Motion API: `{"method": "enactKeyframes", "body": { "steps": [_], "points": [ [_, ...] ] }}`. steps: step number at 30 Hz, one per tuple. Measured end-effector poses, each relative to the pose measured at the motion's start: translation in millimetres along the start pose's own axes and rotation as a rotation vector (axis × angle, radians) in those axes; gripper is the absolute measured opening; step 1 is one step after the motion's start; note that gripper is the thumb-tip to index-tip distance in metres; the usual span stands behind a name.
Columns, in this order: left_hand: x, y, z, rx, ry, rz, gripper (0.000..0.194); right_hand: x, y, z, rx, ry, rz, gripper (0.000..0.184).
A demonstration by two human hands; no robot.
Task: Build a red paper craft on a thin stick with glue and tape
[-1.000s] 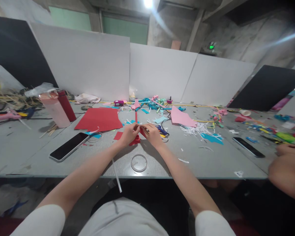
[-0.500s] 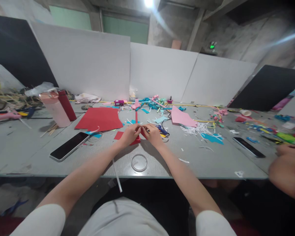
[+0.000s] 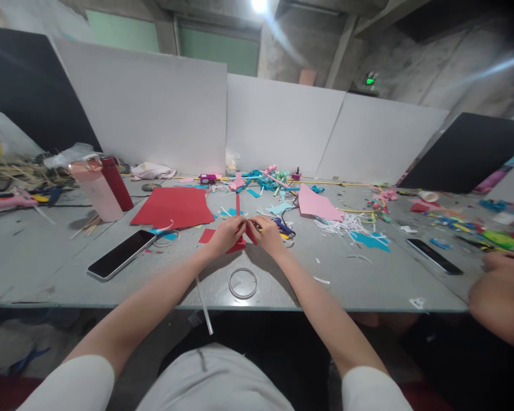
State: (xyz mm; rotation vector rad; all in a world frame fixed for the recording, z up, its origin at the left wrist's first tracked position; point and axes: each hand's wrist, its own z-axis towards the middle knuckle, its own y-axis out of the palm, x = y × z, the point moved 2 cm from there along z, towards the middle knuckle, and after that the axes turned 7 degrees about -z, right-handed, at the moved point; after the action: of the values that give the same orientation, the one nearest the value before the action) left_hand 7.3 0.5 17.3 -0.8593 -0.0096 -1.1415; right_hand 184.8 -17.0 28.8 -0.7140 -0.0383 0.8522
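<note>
Both hands' grip [image 3: 247,227] – red paper piece [image 3: 239,244] between

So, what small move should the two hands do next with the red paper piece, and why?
Probably keep the pinch and press the fold a little tighter. Both the left hand and the right hand meet on the small red paper piece, held just above the table; its shape looks unfinished, though the fingers hide the detail.

No legible text; green ceiling sign [image 3: 370,79] unreadable.
</note>
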Motion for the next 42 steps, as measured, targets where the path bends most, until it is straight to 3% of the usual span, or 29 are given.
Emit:
{"method": "enactKeyframes", "body": {
  "steps": [18,42],
  "points": [
    [1.3,0.5,1.4,-0.007,-0.006,0.018,0.016,1.3,2.2,0.0,0.010,0.013,0.013,0.017],
    [-3.5,5.0,1.2,0.016,-0.027,0.022,0.012,4.5,6.4,0.8,-0.021,0.130,0.042,0.012]
  ]
}}
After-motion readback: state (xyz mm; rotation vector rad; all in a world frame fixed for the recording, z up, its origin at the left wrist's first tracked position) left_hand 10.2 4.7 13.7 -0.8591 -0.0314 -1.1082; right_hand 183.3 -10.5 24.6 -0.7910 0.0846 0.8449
